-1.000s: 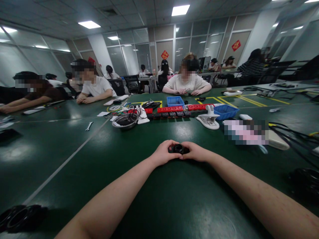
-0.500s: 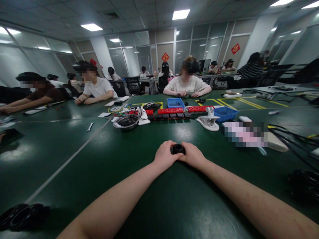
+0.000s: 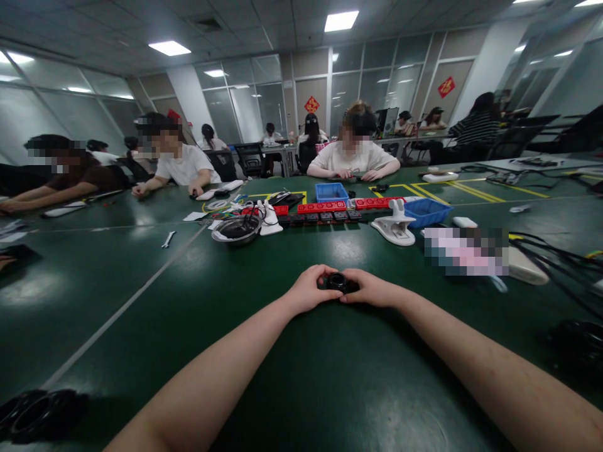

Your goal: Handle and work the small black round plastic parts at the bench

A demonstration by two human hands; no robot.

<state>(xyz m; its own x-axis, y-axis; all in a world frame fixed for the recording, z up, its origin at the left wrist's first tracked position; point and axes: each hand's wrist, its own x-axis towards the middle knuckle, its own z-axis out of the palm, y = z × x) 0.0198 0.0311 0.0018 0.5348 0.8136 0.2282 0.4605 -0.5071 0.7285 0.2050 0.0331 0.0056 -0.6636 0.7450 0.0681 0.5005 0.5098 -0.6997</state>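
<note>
A small black ring-shaped part is on the green table, in front of me near the middle of the view. My left hand curls around its left side, thumb at the near edge. From the right, my right hand closes on the same part, its thumb and fingers at the rim. Both thumbs nearly meet at the near side. The part's round opening faces up. More black rings lie at the lower left, and a dark bundle sits at the right edge.
Beyond my hands are a metal bowl, red power strips, a white clip stand, blue trays and a pouch. A wrench lies left. Black cables cross the right side. People sit across the table.
My right hand has shifted slightly, its wrist a little further right, and a wider gap shows by the part. Across the table, a person in white has moved their hands apart.
</note>
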